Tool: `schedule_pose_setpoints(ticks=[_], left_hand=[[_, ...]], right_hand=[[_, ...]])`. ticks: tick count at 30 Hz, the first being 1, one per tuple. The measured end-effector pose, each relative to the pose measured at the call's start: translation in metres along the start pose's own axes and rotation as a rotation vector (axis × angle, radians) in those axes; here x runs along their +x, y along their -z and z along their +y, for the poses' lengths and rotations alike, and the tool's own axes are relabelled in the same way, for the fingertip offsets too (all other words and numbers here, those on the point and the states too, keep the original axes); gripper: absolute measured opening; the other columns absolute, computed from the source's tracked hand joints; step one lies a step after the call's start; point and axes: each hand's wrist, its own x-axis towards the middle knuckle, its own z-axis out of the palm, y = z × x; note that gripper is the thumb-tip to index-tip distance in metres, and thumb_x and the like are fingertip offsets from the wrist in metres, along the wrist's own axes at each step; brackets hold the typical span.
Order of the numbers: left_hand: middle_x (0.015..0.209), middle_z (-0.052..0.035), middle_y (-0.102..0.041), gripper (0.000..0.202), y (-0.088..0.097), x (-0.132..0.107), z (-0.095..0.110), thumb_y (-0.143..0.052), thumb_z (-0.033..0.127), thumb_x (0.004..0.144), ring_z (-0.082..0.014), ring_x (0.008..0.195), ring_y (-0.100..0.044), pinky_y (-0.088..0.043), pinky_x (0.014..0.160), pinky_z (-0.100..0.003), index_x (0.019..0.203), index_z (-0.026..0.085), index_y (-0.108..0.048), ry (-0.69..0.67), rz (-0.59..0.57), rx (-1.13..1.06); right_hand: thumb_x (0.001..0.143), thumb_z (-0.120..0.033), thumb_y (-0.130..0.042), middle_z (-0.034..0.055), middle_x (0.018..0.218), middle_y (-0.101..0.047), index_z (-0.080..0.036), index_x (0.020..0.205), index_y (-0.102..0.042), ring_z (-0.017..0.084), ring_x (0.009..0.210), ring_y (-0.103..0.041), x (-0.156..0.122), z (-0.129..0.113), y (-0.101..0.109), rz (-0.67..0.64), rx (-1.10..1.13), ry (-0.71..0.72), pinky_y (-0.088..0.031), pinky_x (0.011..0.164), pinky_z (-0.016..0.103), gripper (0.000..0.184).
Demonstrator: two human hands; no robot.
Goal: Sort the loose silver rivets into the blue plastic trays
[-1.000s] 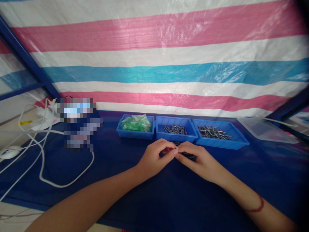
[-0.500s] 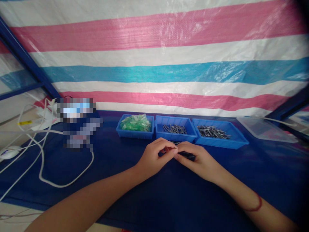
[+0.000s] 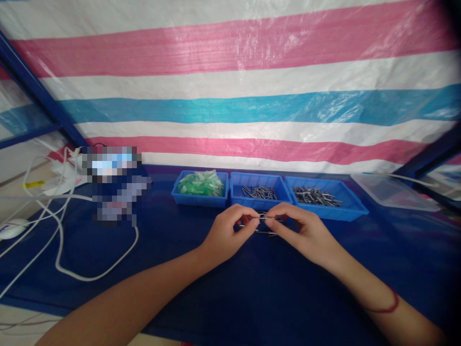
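My left hand (image 3: 227, 231) and my right hand (image 3: 306, 233) meet over the table, in front of the blue bins. Both pinch a thin metal pin (image 3: 262, 218) between thumb and fingers, one hand at each end. A short stretch of it shows between the fingertips; its ends are covered. Just beneath the hands, a few more metal pins (image 3: 267, 233) lie on the dark blue table (image 3: 230, 298), partly hidden by my fingers. Behind them, the middle bin (image 3: 262, 201) and the right bin (image 3: 326, 210) hold many similar metal pieces.
A third blue bin (image 3: 200, 200) on the left contains green and clear plastic bits. To the right rests a translucent lid (image 3: 394, 192). White cables (image 3: 88, 278), a mouse (image 3: 13, 228) and a blurred-out device (image 3: 113, 163) occupy the left side. A striped sheet (image 3: 230, 57) hangs behind.
My fingertips have moved apart slightly, so the metal pin between them now shows. The right hand has tilted a little, and pins on the table beneath are more visible.
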Motion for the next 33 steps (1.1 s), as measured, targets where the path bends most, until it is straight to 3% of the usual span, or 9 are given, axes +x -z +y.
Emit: schedule_pose_setpoints(ticks=[3, 5, 8, 10, 15, 18, 22, 27, 33], left_hand=[[0.091, -0.0042, -0.066, 0.019, 0.0, 0.0, -0.003, -0.056, 0.024, 0.087, -0.0151, 0.084, -0.061, -0.046, 0.078, -0.027, 0.104, 0.017, -0.061, -0.001, -0.02, 0.05], [0.096, -0.0051, -0.066, 0.024, 0.002, -0.001, -0.004, -0.054, 0.024, 0.088, -0.0168, 0.091, -0.06, -0.045, 0.085, -0.03, 0.111, 0.018, -0.06, -0.059, -0.073, 0.113], [0.112, -0.0058, -0.064, 0.028, 0.005, -0.002, -0.002, -0.053, 0.027, 0.09, -0.0196, 0.106, -0.056, -0.04, 0.094, -0.034, 0.117, 0.023, -0.06, -0.195, -0.222, 0.27], [0.122, -0.0056, -0.06, 0.032, 0.006, -0.004, 0.0, -0.053, 0.033, 0.09, -0.0219, 0.113, -0.051, -0.037, 0.096, -0.036, 0.121, 0.027, -0.058, -0.268, -0.321, 0.384], [0.131, -0.0042, -0.054, 0.036, 0.004, -0.007, -0.001, -0.045, 0.04, 0.093, -0.0236, 0.12, -0.044, -0.034, 0.097, -0.039, 0.127, 0.03, -0.054, -0.376, -0.418, 0.547], [0.126, -0.0023, -0.059, 0.032, 0.002, -0.007, -0.003, -0.044, 0.038, 0.094, -0.0237, 0.118, -0.046, -0.034, 0.095, -0.039, 0.12, 0.029, -0.06, -0.362, -0.446, 0.583], [0.12, -0.0007, -0.062, 0.027, 0.001, -0.007, -0.005, -0.045, 0.033, 0.094, -0.0221, 0.113, -0.049, -0.032, 0.093, -0.038, 0.111, 0.026, -0.065, -0.328, -0.445, 0.589], [0.112, -0.0019, -0.065, 0.025, 0.001, -0.006, -0.005, -0.044, 0.027, 0.095, -0.0188, 0.105, -0.053, -0.031, 0.09, -0.035, 0.104, 0.023, -0.066, -0.323, -0.425, 0.592], [0.103, -0.0001, -0.067, 0.023, -0.001, -0.008, -0.003, -0.046, 0.024, 0.095, -0.0187, 0.097, -0.052, -0.029, 0.081, -0.037, 0.109, 0.028, -0.063, -0.259, -0.372, 0.648]], right_hand=[[0.086, -0.038, -0.057, 0.0038, 0.086, -0.067, -0.022, 0.088, -0.066, 0.018, 0.077, -0.061, 0.002, 0.003, 0.01, 0.068, -0.085, -0.016, -0.049, 0.07, 0.031, 0.018], [0.086, -0.04, -0.056, 0.0039, 0.087, -0.068, -0.022, 0.088, -0.066, 0.018, 0.077, -0.061, 0.003, 0.009, 0.023, 0.185, -0.198, -0.05, -0.048, 0.069, 0.031, 0.021], [0.084, -0.041, -0.055, 0.0054, 0.086, -0.069, -0.021, 0.087, -0.067, 0.022, 0.077, -0.062, 0.005, 0.023, 0.049, 0.397, -0.44, -0.166, -0.046, 0.07, 0.034, 0.023], [0.082, -0.042, -0.054, 0.007, 0.082, -0.069, -0.021, 0.084, -0.067, 0.025, 0.076, -0.063, 0.006, 0.033, 0.065, 0.472, -0.608, -0.276, -0.045, 0.069, 0.036, 0.025], [0.083, -0.045, -0.045, 0.0134, 0.077, -0.067, -0.021, 0.087, -0.068, 0.036, 0.077, -0.062, 0.004, 0.049, 0.083, 0.396, -0.902, -0.569, -0.038, 0.062, 0.043, 0.033], [0.083, -0.047, -0.046, 0.0167, 0.089, -0.068, -0.019, 0.097, -0.067, 0.037, 0.083, -0.06, 0.004, 0.05, 0.079, 0.325, -0.989, -0.602, -0.035, 0.064, 0.044, 0.038], [0.084, -0.043, -0.047, 0.0116, 0.096, -0.068, -0.02, 0.103, -0.065, 0.032, 0.088, -0.058, 0.005, 0.044, 0.068, 0.377, -0.994, -0.55, -0.032, 0.066, 0.041, 0.035], [0.083, -0.039, -0.053, 0.0071, 0.097, -0.068, -0.023, 0.094, -0.068, 0.029, 0.093, -0.056, 0.003, 0.03, 0.045, 0.411, -0.927, -0.272, -0.035, 0.069, 0.038, 0.024], [0.085, -0.033, -0.055, 0.004, 0.093, -0.069, -0.024, 0.084, -0.068, 0.026, 0.094, -0.056, -0.002, 0.008, 0.007, 0.251, -0.719, 0.044, -0.039, 0.081, 0.041, 0.015]])
